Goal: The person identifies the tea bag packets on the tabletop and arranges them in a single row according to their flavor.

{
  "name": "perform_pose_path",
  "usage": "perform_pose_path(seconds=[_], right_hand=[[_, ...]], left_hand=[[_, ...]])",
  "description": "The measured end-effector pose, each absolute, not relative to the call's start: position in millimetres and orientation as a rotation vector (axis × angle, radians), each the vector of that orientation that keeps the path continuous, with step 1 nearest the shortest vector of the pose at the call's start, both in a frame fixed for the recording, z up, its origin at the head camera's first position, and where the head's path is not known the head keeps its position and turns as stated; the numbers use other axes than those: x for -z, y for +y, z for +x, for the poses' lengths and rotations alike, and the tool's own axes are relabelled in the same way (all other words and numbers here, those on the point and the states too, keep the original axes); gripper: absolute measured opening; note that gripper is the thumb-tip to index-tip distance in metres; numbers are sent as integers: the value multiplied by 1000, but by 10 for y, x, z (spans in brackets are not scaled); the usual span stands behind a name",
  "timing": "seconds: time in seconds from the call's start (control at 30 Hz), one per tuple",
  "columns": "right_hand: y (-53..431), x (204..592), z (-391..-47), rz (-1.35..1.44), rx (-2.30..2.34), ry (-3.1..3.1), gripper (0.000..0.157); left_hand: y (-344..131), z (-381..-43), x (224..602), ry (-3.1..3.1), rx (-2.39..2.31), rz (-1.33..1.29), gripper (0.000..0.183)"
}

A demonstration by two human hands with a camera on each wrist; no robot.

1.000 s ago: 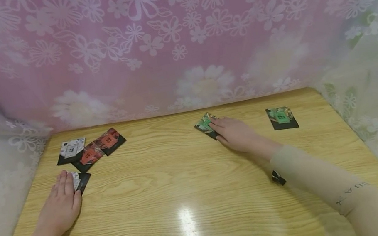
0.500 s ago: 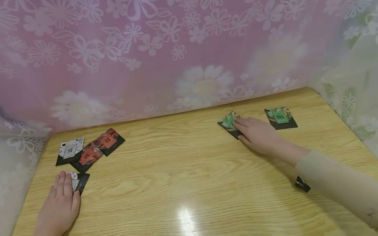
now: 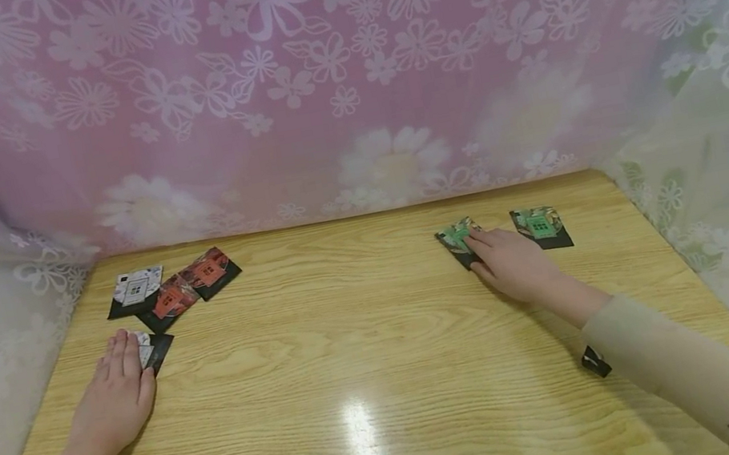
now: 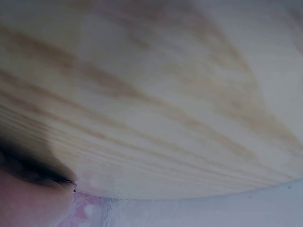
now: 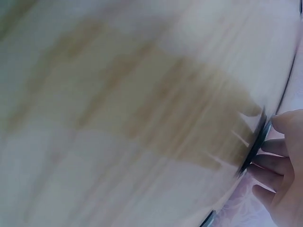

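Note:
My left hand (image 3: 112,398) lies flat, fingers together, over a small flat white-and-black packet (image 3: 159,351) at the left of the table. Its fingers cover much of that packet. Only part of the left hand (image 4: 35,203) shows in the left wrist view. Farther right, the extended fingertips of my right hand (image 3: 514,266) rest on a green-and-black packet (image 3: 455,242) with a leafy print. In the right wrist view this packet (image 5: 256,144) appears edge-on, thin and flat on the table, with the right hand (image 5: 284,177) on it. A second green packet (image 3: 540,227) lies just right of that hand.
Beyond my left hand lie another white packet (image 3: 136,290) and two red packets, one (image 3: 173,296) overlapping the other (image 3: 211,271). A dark packet (image 3: 595,361) peeks out beside my right sleeve. Floral curtains (image 3: 342,101) border the wooden table (image 3: 327,348).
My right hand has slid the green packet rightward across the table, closer to the other green one, slowing in the last half second. The dark packet near the sleeve has shifted right too. Left hand unmoved.

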State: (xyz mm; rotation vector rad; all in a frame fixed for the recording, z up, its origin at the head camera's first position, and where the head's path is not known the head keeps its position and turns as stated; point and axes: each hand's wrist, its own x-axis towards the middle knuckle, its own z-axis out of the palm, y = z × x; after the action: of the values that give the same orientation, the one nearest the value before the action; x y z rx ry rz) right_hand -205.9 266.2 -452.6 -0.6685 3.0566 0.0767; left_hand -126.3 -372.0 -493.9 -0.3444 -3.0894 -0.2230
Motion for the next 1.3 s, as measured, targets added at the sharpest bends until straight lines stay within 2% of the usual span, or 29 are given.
perform_pose_path(seconds=[0.2, 0.5, 1.3], right_hand=[[2681, 4492, -2107, -760, -28, 3101, 56], [2774, 4569, -2247, -976, 25, 3032, 64], [2810, 4657, -2298, -839, 153, 2955, 62]], left_hand=[[-3725, -1269, 4945, -3092, 218, -343, 66], [-3731, -1272, 4954, -3097, 237, -340, 66], [-3713, -1255, 4943, -3061, 242, -360, 64]])
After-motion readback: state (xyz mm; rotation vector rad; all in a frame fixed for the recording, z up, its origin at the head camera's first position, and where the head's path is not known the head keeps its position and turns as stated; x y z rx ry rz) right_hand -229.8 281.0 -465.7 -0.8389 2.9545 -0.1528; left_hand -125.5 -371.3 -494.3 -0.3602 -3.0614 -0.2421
